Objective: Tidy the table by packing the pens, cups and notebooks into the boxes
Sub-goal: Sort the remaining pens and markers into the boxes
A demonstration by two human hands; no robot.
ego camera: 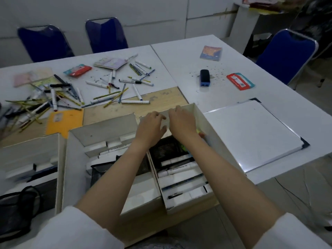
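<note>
A tidy-up at roughly its midpoint: three white boxes stand along the lower edge of the frame, and the two nearest the centre, the middle box (100, 133) and the right box (203, 123), already hold rows of white markers and black mesh cups. The left box (36, 150) at the lower left also has items inside, though blur hides what they are.

Much remains out on the desk (179, 56). A loose scatter of pens and markers (100, 87) spreads across the left and centre of the frame, well beyond the boxes. An orange notebook (64, 123) lies just behind the middle box, a pale notebook (110, 63) sits at upper centre, and a blue-covered notebook (211, 53) lies alone at upper right.

Both hands are at the far end of the right box. The left hand (150, 127) hovers over its back wall with fingers loosely curled, and whether it holds anything cannot be told. The right hand (182, 121) has its fingers bent over the wall's top edge; a small yellow-green object shows beneath the palm, but a grip on it is not visible. The scattered pens lie up and left of both hands, out of immediate touch.
</note>
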